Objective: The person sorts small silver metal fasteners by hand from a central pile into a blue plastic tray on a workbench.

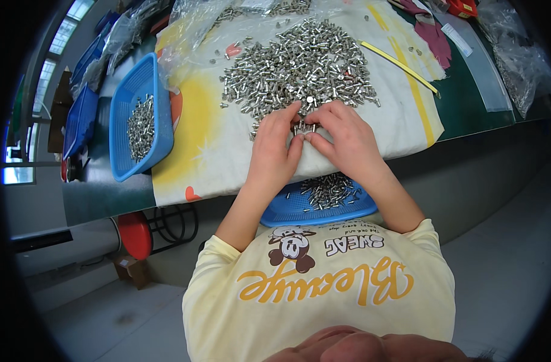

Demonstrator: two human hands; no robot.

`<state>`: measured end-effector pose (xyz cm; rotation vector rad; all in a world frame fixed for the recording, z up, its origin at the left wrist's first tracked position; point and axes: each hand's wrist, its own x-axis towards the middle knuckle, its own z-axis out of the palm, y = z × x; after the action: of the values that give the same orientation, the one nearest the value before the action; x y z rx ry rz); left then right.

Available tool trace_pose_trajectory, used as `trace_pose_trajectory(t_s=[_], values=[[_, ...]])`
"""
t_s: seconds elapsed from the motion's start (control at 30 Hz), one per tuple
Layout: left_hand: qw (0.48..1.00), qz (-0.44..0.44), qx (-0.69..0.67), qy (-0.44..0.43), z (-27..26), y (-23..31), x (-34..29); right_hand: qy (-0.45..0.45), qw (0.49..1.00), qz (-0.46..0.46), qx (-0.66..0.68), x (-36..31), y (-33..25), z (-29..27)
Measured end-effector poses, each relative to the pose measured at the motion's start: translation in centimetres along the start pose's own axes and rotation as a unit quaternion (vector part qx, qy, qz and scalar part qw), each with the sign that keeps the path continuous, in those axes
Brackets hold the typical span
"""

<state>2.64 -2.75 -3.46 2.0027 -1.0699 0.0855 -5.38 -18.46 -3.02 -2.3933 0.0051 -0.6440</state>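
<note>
Metal pieces [141,128] lie in two baskets [162,117], left hand [272,148] and right hand [351,142] sharing a grip on others.

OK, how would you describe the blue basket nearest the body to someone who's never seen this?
Start at the pale cloth on the table and drop to its near edge. Just before the yellow shirt is the blue basket of small metal parts. Unlike the left-hand basket, its far side is hidden by the cloth's edge.
</note>
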Motion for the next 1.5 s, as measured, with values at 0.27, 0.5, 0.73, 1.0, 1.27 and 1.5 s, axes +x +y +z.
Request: trace_pose_trajectory(t_s=[0.27,0.5,0.73,1.0,1.27,1.5], values=[[1.000,-0.003,-0.014,-0.009,-0.5,0.4,-0.7,-0.025,0.997,0.016,0.067,-0.6,0.4,-1.1],[0.999,-0.029,-0.042,-0.002,-0.4,0.6,-0.7,-0.022,0.997,0.029,0.063,-0.7,0.2,-0.9],[0.995,-0.039,-0.086,-0.019,-0.8,0.5,-0.7,0.012,0.993,0.062,0.098,-0.9,0.1,-1.3],[0.999,0.023,0.027,0.038,-0.8,0.5,-0.6,-0.028,0.995,0.030,0.092,-0.8,0.7,-1.5],[0.998,-0.050,-0.024,0.023,-0.3,1.1,-1.9,-0.022,0.996,0.050,0.066,-0.7,0.5,-1.8],[0.999,-0.039,-0.014,-0.006,0.0,0.7,-1.1,-0.034,0.995,-0.018,0.089,0.1,0.7,-0.7]])
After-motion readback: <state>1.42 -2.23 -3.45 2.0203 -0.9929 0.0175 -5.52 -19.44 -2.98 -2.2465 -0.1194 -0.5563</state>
